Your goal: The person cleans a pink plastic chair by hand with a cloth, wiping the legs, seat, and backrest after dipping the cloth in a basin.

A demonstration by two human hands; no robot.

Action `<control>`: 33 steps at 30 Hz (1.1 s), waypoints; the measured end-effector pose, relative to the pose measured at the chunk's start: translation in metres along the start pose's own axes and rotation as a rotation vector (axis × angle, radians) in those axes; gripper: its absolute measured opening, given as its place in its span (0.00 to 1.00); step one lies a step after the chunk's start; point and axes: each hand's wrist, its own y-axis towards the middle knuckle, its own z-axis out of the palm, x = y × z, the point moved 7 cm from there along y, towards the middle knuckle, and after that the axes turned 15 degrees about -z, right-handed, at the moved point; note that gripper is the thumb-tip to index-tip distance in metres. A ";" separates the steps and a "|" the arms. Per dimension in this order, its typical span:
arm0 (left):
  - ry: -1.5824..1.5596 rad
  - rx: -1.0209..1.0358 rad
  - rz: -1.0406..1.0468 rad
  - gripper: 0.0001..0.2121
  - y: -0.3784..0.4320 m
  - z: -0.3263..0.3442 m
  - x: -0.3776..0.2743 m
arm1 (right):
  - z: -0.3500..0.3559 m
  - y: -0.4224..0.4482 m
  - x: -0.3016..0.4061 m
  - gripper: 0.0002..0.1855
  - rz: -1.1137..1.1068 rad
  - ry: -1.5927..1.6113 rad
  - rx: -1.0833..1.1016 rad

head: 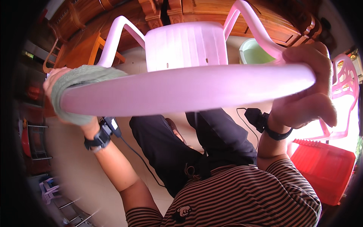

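A pink plastic armchair (181, 92) fills the middle of the view, the top edge of its backrest nearest to me and its seat beyond. A grey-green cloth (82, 75) is folded around the left end of that edge. My left hand (52, 81) presses the cloth against the chair, its fingers partly covered by the fabric. At the other end, my right hand (314, 73) grips the backrest near the armrest, with the thumb towards me. The chair's legs and the front of its backrest are hidden.
Carved wooden furniture (241, 22) stands behind the chair, with a wooden stool (95, 48) at the left. A pale green basin (256, 51) sits on the floor at right. Nearer are another pink chair (347, 76) and a red plastic stool (323, 167). Cables hang from both wrist devices.
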 end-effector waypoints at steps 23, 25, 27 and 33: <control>-0.685 -0.034 -1.270 0.26 -0.137 0.045 -0.006 | 0.030 0.024 0.054 0.29 -0.363 -0.095 -0.036; -0.726 0.061 -1.200 0.27 -0.125 0.064 -0.034 | 0.031 0.023 0.058 0.29 -0.322 -0.097 -0.027; -0.767 0.037 -1.268 0.28 -0.115 0.075 -0.034 | 0.031 0.025 0.062 0.28 -0.323 -0.080 -0.021; -0.747 -0.073 -1.163 0.33 -0.087 0.087 0.037 | 0.053 0.027 0.074 0.27 -0.524 0.137 -0.216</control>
